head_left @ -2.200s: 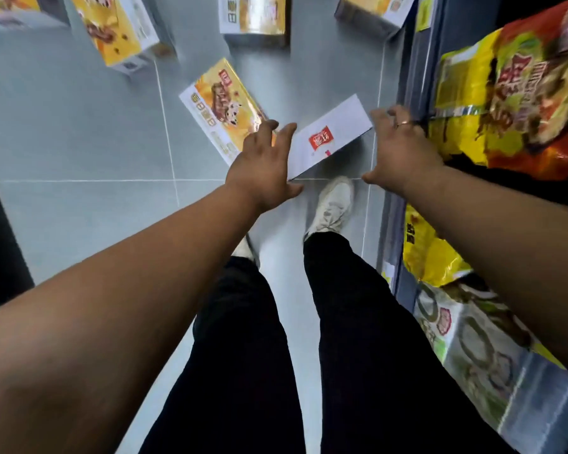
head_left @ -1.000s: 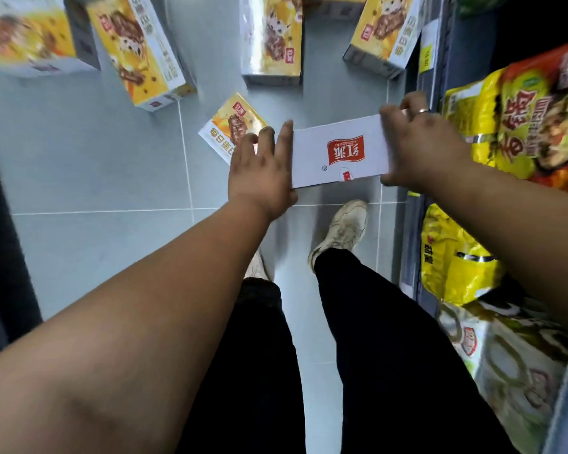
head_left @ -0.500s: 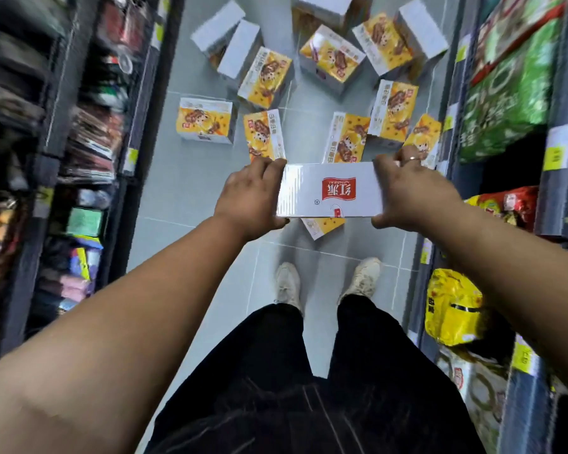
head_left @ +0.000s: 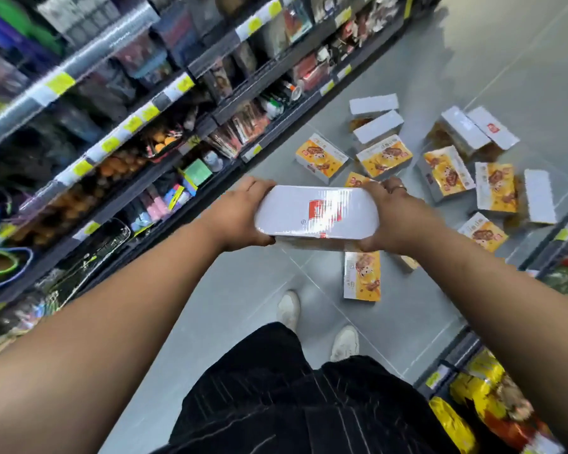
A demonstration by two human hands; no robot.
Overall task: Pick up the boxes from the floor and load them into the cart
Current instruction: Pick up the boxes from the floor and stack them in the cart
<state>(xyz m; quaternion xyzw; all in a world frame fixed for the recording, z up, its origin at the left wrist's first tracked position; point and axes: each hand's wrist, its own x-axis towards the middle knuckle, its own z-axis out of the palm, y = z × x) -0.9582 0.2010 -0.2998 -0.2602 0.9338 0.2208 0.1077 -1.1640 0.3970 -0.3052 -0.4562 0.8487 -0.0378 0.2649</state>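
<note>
I hold a white box with a red logo (head_left: 315,213) level in front of me, well above the floor. My left hand (head_left: 240,217) grips its left end and my right hand (head_left: 394,221) grips its right end, fingers curled over the edges. Several more boxes, yellow-printed or white-sided, lie scattered on the grey floor ahead, such as the yellow box (head_left: 362,275) just past my feet and another yellow box (head_left: 383,155) farther off. No cart is in view.
Shelves full of goods (head_left: 138,126) run along the left of the aisle. A second shelf with snack bags (head_left: 492,411) lines the right. My legs and white shoes (head_left: 289,309) stand on the tiled floor below the held box.
I have lifted the white box off the floor and stood up. My view has swung left, so the left shelves now fill much of the frame.
</note>
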